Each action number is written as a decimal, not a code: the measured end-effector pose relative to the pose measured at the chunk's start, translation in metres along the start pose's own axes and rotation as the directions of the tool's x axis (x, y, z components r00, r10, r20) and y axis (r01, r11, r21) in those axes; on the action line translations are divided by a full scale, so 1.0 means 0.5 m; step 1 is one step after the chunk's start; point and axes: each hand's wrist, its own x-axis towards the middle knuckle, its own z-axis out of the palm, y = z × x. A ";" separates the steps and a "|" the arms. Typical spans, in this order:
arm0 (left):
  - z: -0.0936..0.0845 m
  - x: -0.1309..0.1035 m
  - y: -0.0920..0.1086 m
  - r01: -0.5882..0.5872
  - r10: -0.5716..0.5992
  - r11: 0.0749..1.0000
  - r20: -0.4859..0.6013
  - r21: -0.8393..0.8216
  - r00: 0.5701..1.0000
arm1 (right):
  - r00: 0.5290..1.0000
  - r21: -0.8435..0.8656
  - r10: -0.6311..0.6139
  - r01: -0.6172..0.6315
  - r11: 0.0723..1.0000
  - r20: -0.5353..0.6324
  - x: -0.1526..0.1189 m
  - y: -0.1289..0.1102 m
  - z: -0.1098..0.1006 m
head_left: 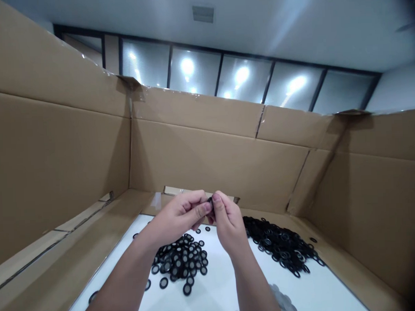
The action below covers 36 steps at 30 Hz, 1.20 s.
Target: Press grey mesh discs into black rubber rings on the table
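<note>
My left hand (187,211) and my right hand (228,218) meet above the far part of the white board. Between their thumbs and fingers they pinch a small black ring (210,200); most of it is covered, so I cannot tell whether a disc sits in it. Under my left hand lies a heap of black rings with grey centres (184,258). To the right of my right hand spreads a pile of open black rings (282,243). Thin grey discs (283,301) lie partly behind my right forearm.
Tall cardboard walls (207,160) enclose the white board (217,282) at the left, back and right. A few filled rings (187,289) lie loose around the left heap. One black ring (313,240) rests on the cardboard at the right. Windows show beyond the back wall.
</note>
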 end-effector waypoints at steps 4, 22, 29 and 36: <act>0.014 0.006 -0.009 -0.022 0.018 0.999 -0.133 -0.030 0.991 | 0.998 0.047 0.012 -0.009 0.999 -0.066 0.001 -0.003 0.008; 0.042 0.018 -0.053 -0.124 0.177 0.970 -0.255 0.208 0.951 | 0.960 -0.252 -0.166 0.107 0.962 -0.226 -0.007 -0.025 0.019; 0.040 0.016 -0.061 -0.121 0.140 0.987 -0.205 0.104 0.969 | 0.958 -0.222 -0.158 0.104 0.969 -0.239 -0.003 -0.009 0.024; 0.048 0.020 -0.039 -0.094 0.118 0.989 -0.226 0.111 0.967 | 0.959 -0.208 -0.157 0.108 0.972 -0.236 -0.003 -0.011 0.016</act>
